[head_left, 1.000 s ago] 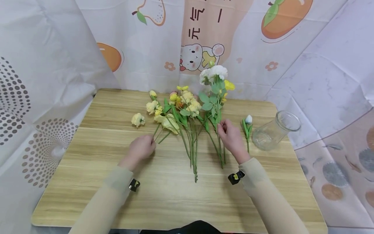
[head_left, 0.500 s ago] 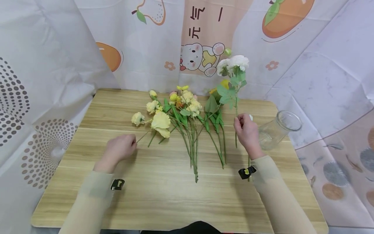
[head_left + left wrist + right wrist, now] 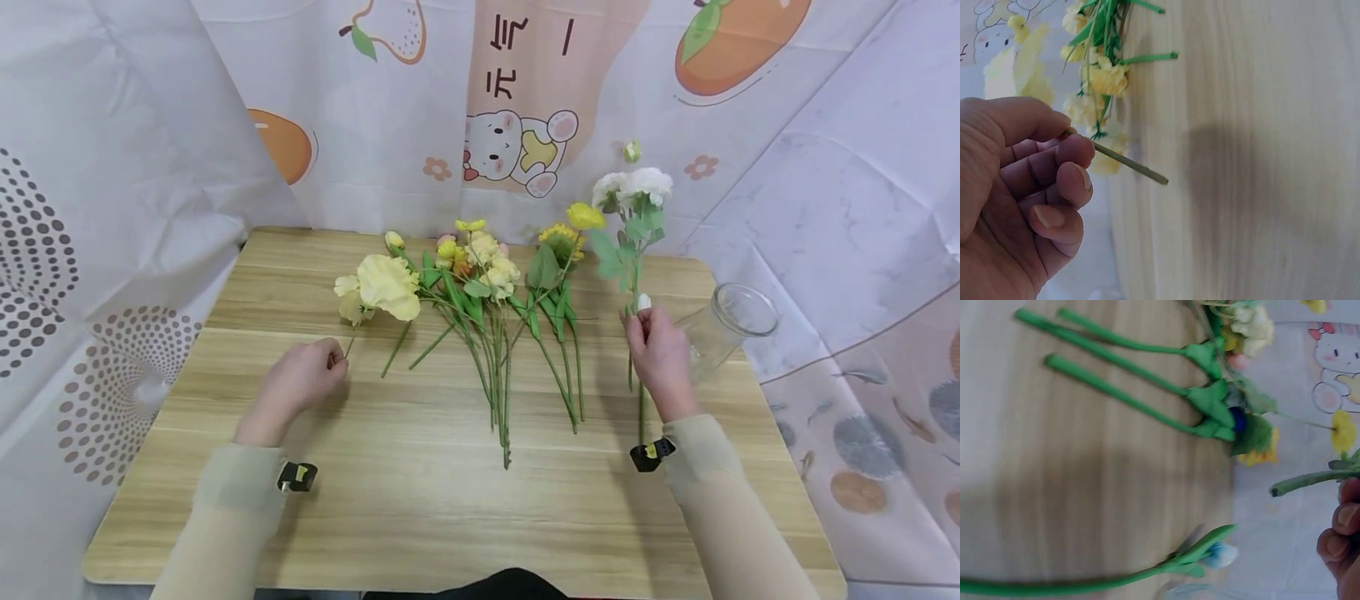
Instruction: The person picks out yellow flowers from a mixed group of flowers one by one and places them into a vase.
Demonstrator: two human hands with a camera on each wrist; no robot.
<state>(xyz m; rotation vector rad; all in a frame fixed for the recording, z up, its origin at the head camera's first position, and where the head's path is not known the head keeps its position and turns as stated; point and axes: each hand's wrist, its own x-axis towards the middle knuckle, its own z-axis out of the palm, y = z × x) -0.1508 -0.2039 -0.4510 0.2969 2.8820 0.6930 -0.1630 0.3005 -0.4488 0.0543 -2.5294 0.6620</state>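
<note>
L hand [image 3: 303, 379] pinches a thin brownish stem [image 3: 1132, 165], other fingers loosely curled; the stem's lower end sticks out past the fingertips. Its big pale-yellow bloom [image 3: 388, 286] is up off the worktop [image 3: 465, 517], on the hand's far side, overlapping a smaller cream bloom [image 3: 351, 307] in the head view. R hand [image 3: 660, 354] pinches a green stem [image 3: 1310, 481] w/ white blooms [image 3: 647, 185] & leaves at the top, plus a small greenish bud [image 3: 632, 151] above them; R wrist cam gets only part of that hand, at the pic's edge.

White-&-blue tulip [image 3: 643, 302] lies on the worktop under R hand, its stem running to the near side. Glass jar [image 3: 742, 312] is just R of R hand, partly hidden by it. Btwn the hands, approx mid worktop: a bunch of cream flowers [image 3: 500, 275], stems pointing near. To its R, 3 green stems [image 3: 567, 367], w/ a sunflower [image 3: 562, 242] & a bright yellow flower [image 3: 585, 217] at the far edge. Printed curtain [image 3: 360, 150] hangs behind
</note>
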